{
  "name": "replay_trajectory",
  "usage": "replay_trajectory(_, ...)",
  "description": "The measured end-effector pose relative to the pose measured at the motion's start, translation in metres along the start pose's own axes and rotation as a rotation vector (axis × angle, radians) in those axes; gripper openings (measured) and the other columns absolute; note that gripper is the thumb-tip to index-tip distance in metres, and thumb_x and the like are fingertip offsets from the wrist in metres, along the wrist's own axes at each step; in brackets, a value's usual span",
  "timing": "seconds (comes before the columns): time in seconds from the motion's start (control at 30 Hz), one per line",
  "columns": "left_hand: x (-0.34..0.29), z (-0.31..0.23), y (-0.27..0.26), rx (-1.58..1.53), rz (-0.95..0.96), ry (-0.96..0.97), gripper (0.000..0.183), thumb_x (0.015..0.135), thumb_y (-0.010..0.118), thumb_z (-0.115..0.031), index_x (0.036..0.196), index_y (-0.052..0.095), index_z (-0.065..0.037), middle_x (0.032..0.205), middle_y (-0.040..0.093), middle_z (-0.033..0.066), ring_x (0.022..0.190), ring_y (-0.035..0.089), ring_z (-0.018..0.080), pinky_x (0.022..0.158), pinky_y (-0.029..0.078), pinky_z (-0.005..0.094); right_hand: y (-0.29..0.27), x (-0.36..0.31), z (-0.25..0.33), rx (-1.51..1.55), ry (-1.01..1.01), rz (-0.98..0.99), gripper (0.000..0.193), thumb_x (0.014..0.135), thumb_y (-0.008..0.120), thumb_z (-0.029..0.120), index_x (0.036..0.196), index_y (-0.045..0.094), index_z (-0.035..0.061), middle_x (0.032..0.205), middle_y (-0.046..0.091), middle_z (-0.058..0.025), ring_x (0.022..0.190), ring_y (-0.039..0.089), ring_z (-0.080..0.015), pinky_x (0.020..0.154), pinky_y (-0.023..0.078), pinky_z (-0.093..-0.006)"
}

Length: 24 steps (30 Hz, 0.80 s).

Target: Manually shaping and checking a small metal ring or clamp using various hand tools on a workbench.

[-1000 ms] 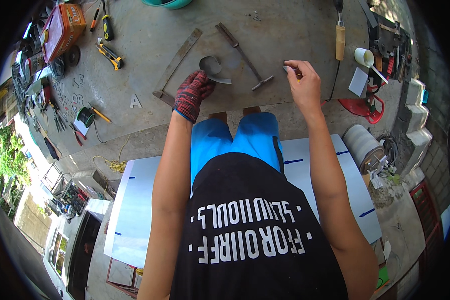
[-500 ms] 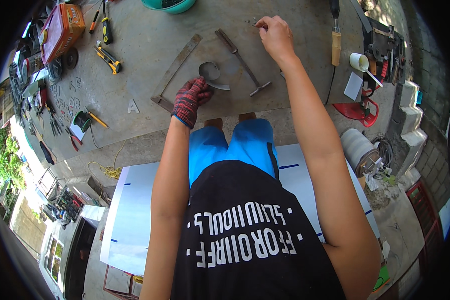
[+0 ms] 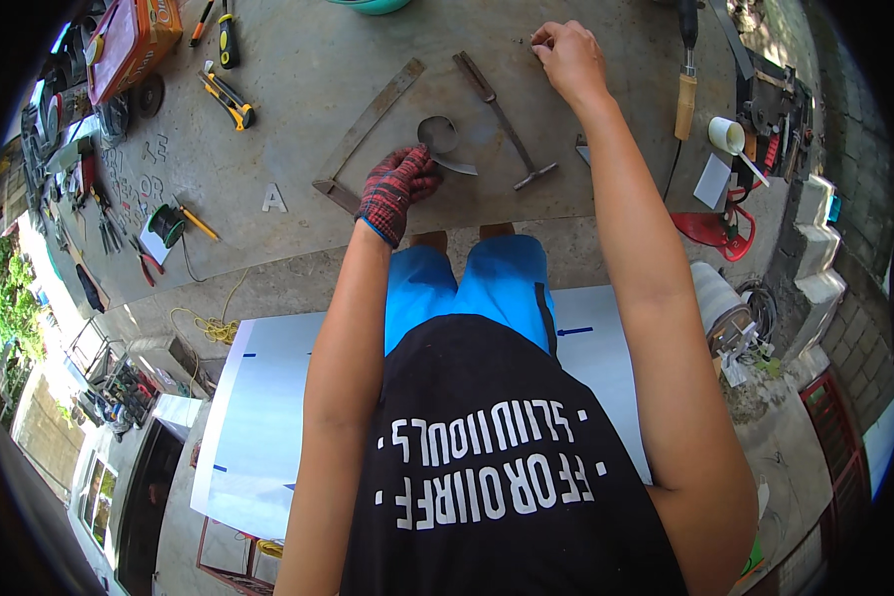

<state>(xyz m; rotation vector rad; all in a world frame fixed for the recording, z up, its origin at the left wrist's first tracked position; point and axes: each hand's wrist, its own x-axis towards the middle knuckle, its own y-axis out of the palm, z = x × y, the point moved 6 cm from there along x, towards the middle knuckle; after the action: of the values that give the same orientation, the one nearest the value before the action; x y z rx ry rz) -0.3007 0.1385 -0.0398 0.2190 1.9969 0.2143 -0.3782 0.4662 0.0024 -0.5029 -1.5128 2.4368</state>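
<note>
My left hand, in a red and black knitted glove, pinches the near side of a thin metal strip curled into a ring with a loose tail. The strip is close over the grey metal tabletop. Farther off to the right, my bare right hand is low over the table with its fingers drawn together. Whatever those fingers hold, if anything, is too small to make out; tiny specks lie beside them. Between the hands rests a T-shaped metal tool. An L-shaped flat metal bar lies left of the ring.
Left on the table are a metal letter A, a yellow utility knife, a screwdriver and a wire spool. At right are a wooden-handled soldering iron and a white cup. A teal bowl stands far back.
The whole view has shifted slightly, so most tabletop things appear farther right. Both hands keep nearly the same places over the table, the left still holding the metal strip.
</note>
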Motion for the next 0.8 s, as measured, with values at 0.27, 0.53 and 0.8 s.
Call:
replay_trajectory(0.27,-0.003,-0.003,0.001,0.024,-0.017,-0.011,0.036,0.096,0.073,-0.027,0.122,0.061,-0.005,0.097,0.068,0.0062,0.078,0.069,0.0193,0.072,0.059,0.0321,-0.005,0.009,-0.007,-0.010,0.006,-0.075,0.014,0.089,0.072,0.017,0.102,0.076,0.0132,0.104,0.069,-0.0103,0.103,0.066,-0.0302,0.090,0.052,-0.0431)
replay_trajectory(0.53,-0.001,-0.002,-0.001,-0.002,0.022,-0.008,0.034,0.096,0.073,-0.027,0.119,0.062,-0.005,0.096,0.068,0.0058,0.077,0.069,0.0188,0.073,0.059,0.0317,0.007,0.018,-0.013,0.055,0.111,0.044,0.013,0.090,0.070,0.018,0.100,0.076,0.0160,0.114,0.068,-0.0099,0.112,0.063,-0.0318,0.095,0.052,-0.0447)
replay_trajectory(0.8,-0.002,-0.002,0.000,0.005,-0.013,-0.024,0.033,0.096,0.073,-0.026,0.119,0.062,-0.006,0.096,0.067,0.0052,0.078,0.069,0.0187,0.074,0.059,0.0321,-0.001,0.001,-0.007,0.013,0.000,-0.006,0.013,0.088,0.073,0.016,0.100,0.075,0.0109,0.099,0.073,-0.0087,0.098,0.069,-0.0281,0.087,0.053,-0.0417)
